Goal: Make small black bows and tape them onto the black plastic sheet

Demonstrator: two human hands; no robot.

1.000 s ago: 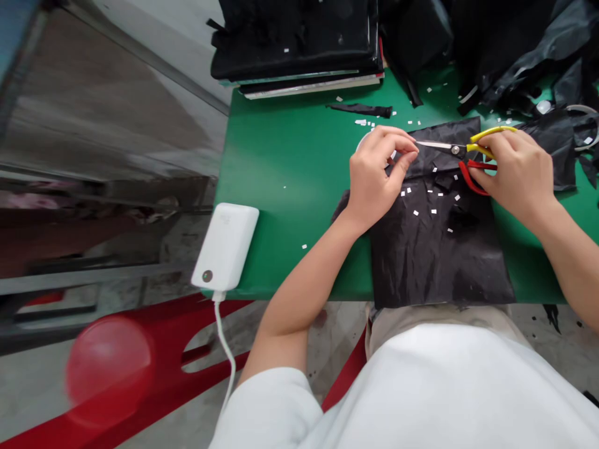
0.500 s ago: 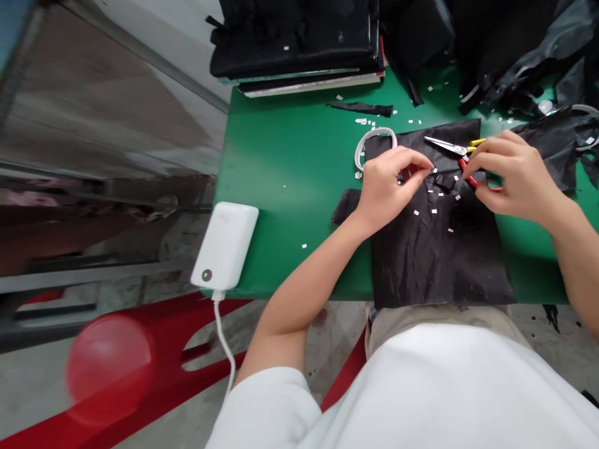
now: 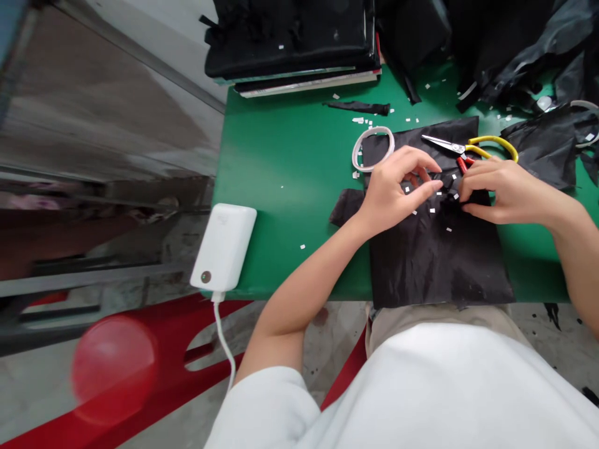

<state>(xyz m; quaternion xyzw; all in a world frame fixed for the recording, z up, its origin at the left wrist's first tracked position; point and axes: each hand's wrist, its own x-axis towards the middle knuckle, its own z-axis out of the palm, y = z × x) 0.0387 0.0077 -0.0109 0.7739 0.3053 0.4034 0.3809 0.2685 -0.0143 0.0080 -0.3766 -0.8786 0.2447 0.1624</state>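
Observation:
My left hand (image 3: 390,190) is over a sheet of black fabric (image 3: 435,268), thumb and forefinger apart with nothing visible between them. To its right, my right hand (image 3: 498,190) has its fingertips closed at a small black piece of fabric (image 3: 450,204) with a white bit on it. Small white label pieces (image 3: 432,211) lie scattered on the sheet. Beyond my right hand are scissors (image 3: 452,146) with yellow handles. A red-handled tool (image 3: 462,164) is partly hidden under that hand. A white ring-shaped roll (image 3: 354,149) rests by the sheet's upper left corner.
A white power bank (image 3: 227,246) with a cable sits at the green table's (image 3: 276,156) left edge. At the back are a stack of black pieces (image 3: 290,37) on books and heaped black fabric (image 3: 510,43). A black strip (image 3: 358,108) lies in front of the stack.
My right hand has let go of the scissors' handles, moving left and down to the small black piece. My left hand's thumb and forefinger have come apart.

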